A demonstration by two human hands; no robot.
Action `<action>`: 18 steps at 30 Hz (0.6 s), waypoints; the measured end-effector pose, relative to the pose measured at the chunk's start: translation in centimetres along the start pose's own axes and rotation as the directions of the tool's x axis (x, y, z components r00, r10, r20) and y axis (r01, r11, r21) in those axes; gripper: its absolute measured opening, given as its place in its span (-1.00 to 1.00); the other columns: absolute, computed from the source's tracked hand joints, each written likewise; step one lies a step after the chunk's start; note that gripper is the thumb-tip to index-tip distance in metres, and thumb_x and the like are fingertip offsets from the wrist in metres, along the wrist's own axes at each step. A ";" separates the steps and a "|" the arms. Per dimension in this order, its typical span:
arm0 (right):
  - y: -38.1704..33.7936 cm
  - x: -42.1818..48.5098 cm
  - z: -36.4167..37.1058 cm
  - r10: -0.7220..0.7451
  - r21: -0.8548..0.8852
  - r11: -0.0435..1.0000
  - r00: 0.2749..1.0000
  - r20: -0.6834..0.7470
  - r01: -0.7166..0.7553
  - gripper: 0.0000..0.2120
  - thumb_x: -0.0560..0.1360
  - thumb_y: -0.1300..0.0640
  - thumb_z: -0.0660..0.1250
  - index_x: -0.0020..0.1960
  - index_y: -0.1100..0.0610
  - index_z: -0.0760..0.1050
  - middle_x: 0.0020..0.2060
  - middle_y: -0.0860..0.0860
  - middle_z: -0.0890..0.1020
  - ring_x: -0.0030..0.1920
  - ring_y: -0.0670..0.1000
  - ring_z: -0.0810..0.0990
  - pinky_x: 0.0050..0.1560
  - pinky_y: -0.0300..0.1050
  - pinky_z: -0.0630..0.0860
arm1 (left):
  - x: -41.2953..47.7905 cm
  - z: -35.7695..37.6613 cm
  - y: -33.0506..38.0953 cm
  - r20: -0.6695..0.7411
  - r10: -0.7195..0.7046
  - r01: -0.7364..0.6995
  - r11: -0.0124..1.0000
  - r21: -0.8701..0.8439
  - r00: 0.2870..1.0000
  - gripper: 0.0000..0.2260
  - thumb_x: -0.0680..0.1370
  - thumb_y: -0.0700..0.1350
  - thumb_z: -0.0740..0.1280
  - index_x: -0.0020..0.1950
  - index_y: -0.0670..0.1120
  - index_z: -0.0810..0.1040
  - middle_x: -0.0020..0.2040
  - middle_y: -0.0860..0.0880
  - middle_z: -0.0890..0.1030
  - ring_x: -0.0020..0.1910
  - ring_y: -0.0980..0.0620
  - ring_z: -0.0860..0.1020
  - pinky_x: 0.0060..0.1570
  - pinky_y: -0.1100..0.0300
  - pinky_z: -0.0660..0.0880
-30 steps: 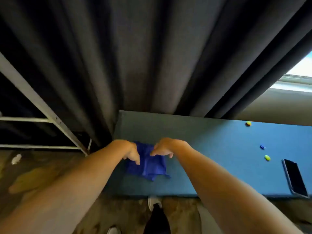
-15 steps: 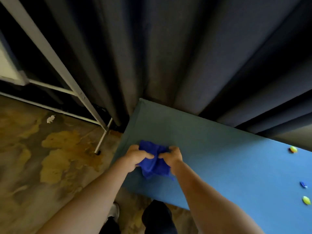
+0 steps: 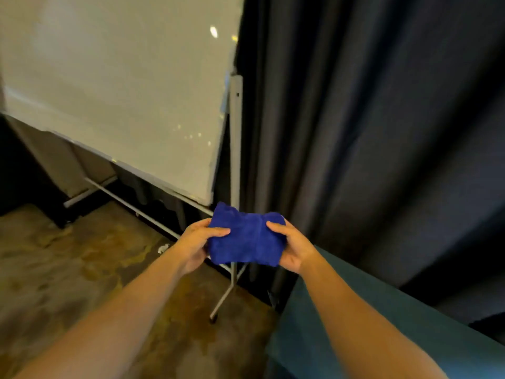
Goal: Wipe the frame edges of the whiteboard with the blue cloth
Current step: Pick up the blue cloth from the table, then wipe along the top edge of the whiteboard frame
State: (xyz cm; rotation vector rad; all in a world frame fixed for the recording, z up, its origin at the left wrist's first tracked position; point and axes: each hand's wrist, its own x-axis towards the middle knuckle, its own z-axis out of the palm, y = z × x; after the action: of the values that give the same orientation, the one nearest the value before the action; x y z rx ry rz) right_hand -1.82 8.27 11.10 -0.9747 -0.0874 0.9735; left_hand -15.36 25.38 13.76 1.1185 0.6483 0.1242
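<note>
You hold the blue cloth bunched between left hand and right hand; whiteboard frame corner lies just up-left, its right edge running upward; left hand nearer

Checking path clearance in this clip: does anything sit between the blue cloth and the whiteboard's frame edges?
Nothing visible does. The blue cloth, held by the left hand and right hand, hangs just below the whiteboard corner.

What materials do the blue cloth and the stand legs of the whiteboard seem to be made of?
Blue cloth: probably microfibre or terry, matte and fuzzy, bunching softly between both hands. Stand legs: likely painted or bare metal tube, pale grey, straight and thin with a slight sheen.
</note>
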 end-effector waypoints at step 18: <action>-12.6 10.3 30.0 -0.407 -0.386 0.767 0.854 0.325 0.513 -0.49 0.40 0.23 0.52 0.28 -0.14 0.55 0.26 0.05 0.54 0.18 0.13 0.59 -0.01 0.02 0.64 | 2.0 -16.6 28.4 0.154 0.570 -0.582 0.812 0.045 0.807 -0.66 0.36 -0.25 0.51 0.11 -0.03 0.69 0.19 -0.08 0.66 0.15 -0.04 0.63 -0.03 0.15 0.61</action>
State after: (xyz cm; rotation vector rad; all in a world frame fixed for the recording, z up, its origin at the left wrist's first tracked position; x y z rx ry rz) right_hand -1.40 33.12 34.55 -1.1981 -0.7531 0.5964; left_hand -16.40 52.23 32.84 1.3753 0.1713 0.5457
